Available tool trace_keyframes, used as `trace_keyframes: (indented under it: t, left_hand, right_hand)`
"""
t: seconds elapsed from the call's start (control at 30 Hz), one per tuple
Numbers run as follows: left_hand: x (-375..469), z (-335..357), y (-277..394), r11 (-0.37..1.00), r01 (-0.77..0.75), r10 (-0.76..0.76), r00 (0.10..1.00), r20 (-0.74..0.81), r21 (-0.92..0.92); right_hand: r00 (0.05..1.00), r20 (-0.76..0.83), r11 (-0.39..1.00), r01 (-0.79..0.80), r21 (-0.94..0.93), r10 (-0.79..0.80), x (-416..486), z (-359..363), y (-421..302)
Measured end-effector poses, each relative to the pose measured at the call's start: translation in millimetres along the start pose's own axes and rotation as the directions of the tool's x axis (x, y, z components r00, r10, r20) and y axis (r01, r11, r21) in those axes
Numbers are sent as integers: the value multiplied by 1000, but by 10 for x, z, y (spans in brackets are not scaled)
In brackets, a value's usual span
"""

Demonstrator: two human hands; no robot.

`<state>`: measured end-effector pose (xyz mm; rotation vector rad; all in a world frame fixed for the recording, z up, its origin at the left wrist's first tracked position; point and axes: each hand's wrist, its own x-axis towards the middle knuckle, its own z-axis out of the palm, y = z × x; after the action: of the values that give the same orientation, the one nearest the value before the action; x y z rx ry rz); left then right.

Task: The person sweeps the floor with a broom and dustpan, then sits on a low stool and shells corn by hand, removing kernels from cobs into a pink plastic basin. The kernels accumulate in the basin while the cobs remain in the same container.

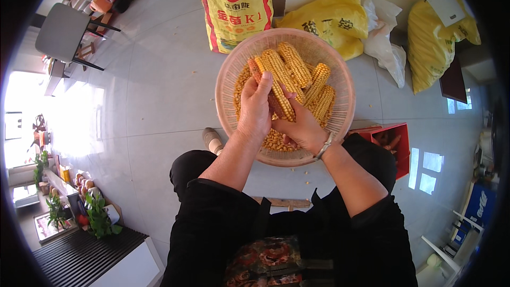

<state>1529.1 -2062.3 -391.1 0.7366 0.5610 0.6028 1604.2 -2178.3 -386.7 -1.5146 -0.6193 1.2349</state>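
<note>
Both my hands hold one partly shelled corn cob (279, 97) above a round pink plastic basket (346, 127). My left hand (255, 105) grips it from the left with the thumb pressed on the yellow rows; bare reddish cob shows beside them. My right hand (305, 127), with a metal bracelet on the wrist, grips the lower end, some fingers hidden behind the cob. Several whole ears of dried corn (295, 63) lie in the basket on a bed of loose kernels (279, 141).
A yellow and red woven sack (239, 12) stands behind the basket. Yellow bags (330, 20) and a white plastic bag (384, 40) lie by the wall. A red box (403, 143) holding bare cobs is beside my right leg. Stray kernels dot the tiled floor (167, 95).
</note>
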Motion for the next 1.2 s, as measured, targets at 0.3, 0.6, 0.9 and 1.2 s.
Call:
trace_keyframes:
  t: [0.3, 0.6, 0.9, 1.2]
  left_hand:
    - [48, -51, -71, 994, -60, 52, 995, -85, -91]
    - [81, -27, -82, 990, -99, 89, 991, -101, -102]
    - [48, -54, -148, 995, -75, 70, 995, -68, -64]
    - [30, -16, -98, 997, -36, 31, 997, -68, -74]
  right_hand:
    - [974, 42, 968, 224, -115, -221, 60, 75, 215]
    - [966, 193, 985, -173, -14, 173, -58, -128, -117]
    - [996, 31, 996, 84, -16, -83, 1, 63, 118]
    - [925, 220, 920, -351, 177, 310, -60, -150, -80]
